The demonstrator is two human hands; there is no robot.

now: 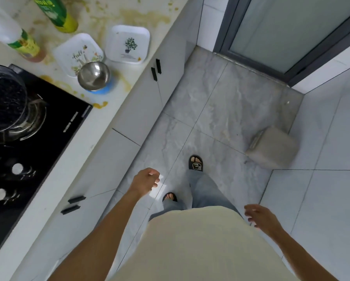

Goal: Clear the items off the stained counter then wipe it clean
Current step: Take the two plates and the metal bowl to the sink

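Cream shirt fabric (198,246) fills the bottom centre of the frame, with both bare forearms reaching out past it over the floor. At centre-left, the left hand (144,180) hangs palm down, its fingers loosely curled and holding nothing. At lower right, the right hand (260,217) is held out with fingers relaxed and slightly spread, also holding nothing.

At upper left, the pale counter (113,15) is smeared with yellow-brown stains. On it stand a green bottle with a yellow base (56,13) and a white-capped bottle (18,37). Near them are two square white plates with rounded corners, one printed with a plant (127,44), the other lettered (73,54). A shiny steel bowl (94,75) sits on a blue round object (102,90), overlapping the lettered plate's edge. A black glass hob (48,118) carries a dark pot (4,100).

A grey box (273,148) sits on the grey marbled tile floor (220,94).
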